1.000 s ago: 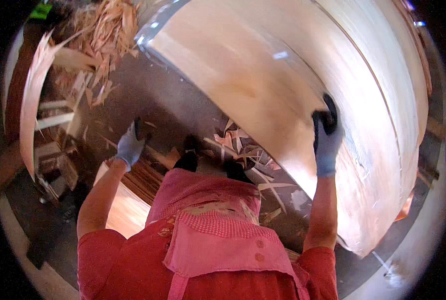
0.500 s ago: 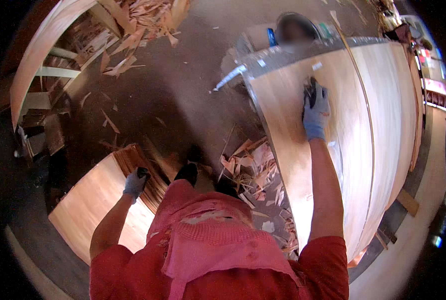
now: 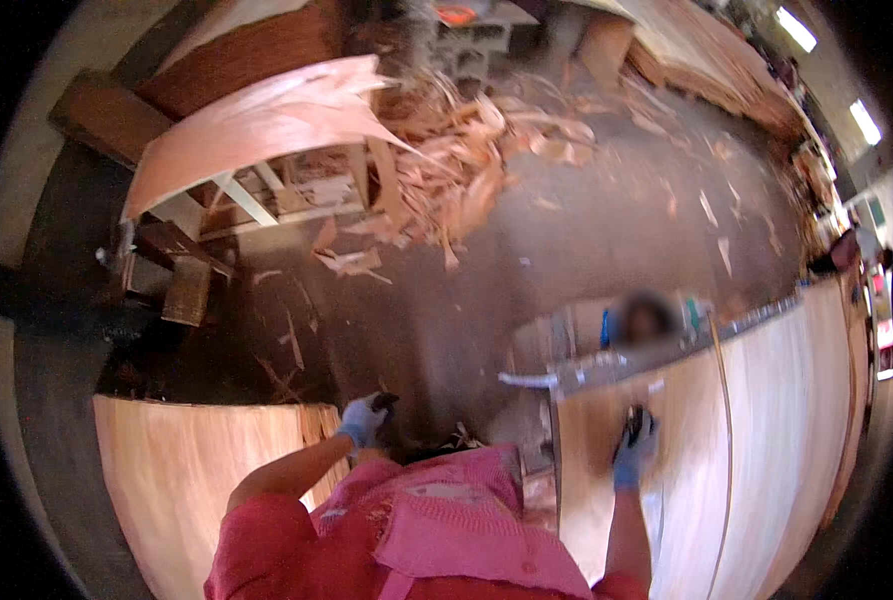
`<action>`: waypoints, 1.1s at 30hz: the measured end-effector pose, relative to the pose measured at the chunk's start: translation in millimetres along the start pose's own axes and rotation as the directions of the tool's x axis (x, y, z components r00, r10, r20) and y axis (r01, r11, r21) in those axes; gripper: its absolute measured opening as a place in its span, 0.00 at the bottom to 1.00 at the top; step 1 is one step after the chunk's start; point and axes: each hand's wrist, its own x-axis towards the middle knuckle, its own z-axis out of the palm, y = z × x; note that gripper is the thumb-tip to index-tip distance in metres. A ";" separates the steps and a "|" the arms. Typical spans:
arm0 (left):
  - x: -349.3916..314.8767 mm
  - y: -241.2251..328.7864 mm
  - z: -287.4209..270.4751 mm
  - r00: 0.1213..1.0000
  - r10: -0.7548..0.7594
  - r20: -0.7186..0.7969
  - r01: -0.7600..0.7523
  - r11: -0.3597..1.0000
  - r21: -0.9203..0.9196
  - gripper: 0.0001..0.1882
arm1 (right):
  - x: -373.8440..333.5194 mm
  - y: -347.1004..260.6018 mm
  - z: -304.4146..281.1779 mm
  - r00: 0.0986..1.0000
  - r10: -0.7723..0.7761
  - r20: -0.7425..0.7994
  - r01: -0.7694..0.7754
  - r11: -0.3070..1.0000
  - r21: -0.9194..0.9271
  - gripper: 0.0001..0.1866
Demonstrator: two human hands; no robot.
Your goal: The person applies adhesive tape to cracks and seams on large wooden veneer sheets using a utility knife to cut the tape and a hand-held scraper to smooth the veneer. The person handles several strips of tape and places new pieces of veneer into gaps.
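My right hand wears a light blue glove with dark fingers. It rests on the near-left part of a wide pale wood sheet, its fingers drawn together; whether something dark is in them I cannot make out. A long thin strip runs along the sheet, to the right of that hand. My left hand, gloved the same way, is raised at the right edge of a stack of wood sheets. Motion smears its dark fingers.
A person is beyond the sheet's far edge. Wood shavings lie heaped on the dark floor, with loose scraps around. At the far left a curved veneer sheet lies over a wooden frame.
My view has tilted up and turned left, bringing more of the far floor in. My left hand has shifted right, to the stack's edge. My right hand stays on the pale sheet.
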 end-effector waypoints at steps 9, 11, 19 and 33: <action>152.5 65.1 -17.5 0.979 0.201 -0.036 -0.203 0.979 -0.037 0.23 | -13.7 44.6 13.7 0.992 -0.068 -0.105 0.054 0.990 -0.130 0.17; 181.1 80.3 -42.3 0.987 0.145 -0.067 -0.140 0.988 0.071 0.22 | -13.7 33.6 2.4 0.988 -0.150 -0.039 0.131 0.942 -0.310 0.17; 310.5 128.7 -178.5 0.942 0.227 -0.248 -0.202 0.972 0.121 0.22 | 50.6 -80.9 -46.4 0.990 0.139 0.005 -0.137 0.978 -0.156 0.18; 529.2 80.0 -525.0 0.722 0.185 -0.667 0.044 0.949 0.311 0.40 | 132.9 -328.6 162.6 0.741 0.292 0.605 -0.392 0.919 0.036 0.24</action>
